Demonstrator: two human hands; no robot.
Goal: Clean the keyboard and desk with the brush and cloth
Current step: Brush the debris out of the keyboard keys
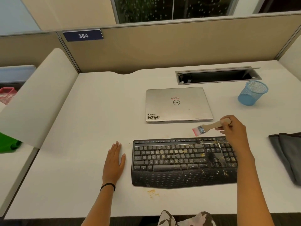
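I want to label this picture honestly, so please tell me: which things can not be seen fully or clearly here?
All in the head view:
- The keyboard: right end hidden behind the right hand and forearm.
- The brush: part of the handle covered by the fingers holding it.
- The cloth: cut off by the right picture edge.
- The key letters: too small and blurred to read.
- The cable tray: inside too dark to see.

We find the bench (pixel 78 121) bare across its left side, up to the left grip (pixel 114 160) lying flat just left of the keyboard (pixel 171 160). A closed laptop (pixel 179 106) blocks the far middle; the strip between it and the keyboard holds the right grip (pixel 233 130) with the brush (pixel 206 127). Right, a mesh cup (pixel 252 93) far and cloth (pixel 287 154) near leave a gap.
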